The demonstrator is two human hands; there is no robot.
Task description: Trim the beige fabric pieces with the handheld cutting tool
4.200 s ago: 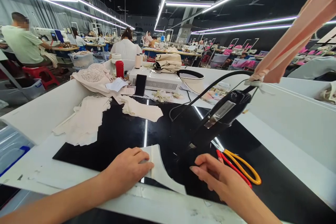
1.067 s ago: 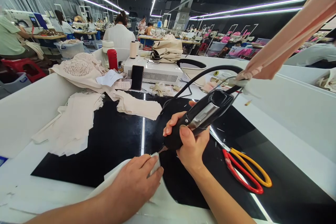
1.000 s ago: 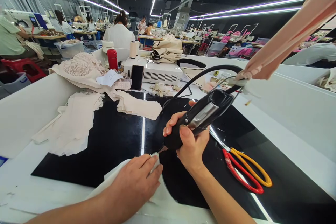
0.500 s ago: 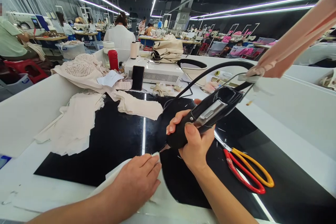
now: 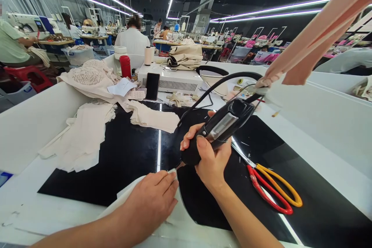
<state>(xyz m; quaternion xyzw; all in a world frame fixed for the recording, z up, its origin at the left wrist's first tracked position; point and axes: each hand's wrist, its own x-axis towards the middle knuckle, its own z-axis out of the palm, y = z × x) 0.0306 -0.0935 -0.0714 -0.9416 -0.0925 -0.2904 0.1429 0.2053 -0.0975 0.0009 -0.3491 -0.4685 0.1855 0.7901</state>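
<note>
My right hand (image 5: 213,159) is wrapped round a black corded hand tool (image 5: 223,124) with a silver lever on its upper face. The tool slants down to the left, and its narrow metal tip (image 5: 180,165) is close to the fingertips of my left hand (image 5: 155,195). That hand is closed on a piece of white cloth (image 5: 132,186) at the near table edge, fingers together; what lies under the palm is hidden. A pink fabric strip (image 5: 314,35) is tied near the tool's cord end and runs up to the right. Scissors (image 5: 274,190) with red and yellow handles lie right of my right hand.
Cream fabric pieces (image 5: 84,131) lie in a pile on the black table mat (image 5: 130,155), with another stack (image 5: 154,116) farther back. Behind are a phone (image 5: 152,85), a white vented box (image 5: 171,79) and a red bottle (image 5: 124,66). People sit at sewing tables beyond.
My right hand and the tool have shifted slightly left and down, bringing the tip nearer my left fingertips. The pink strip has swung left too. My left hand stays in place.
</note>
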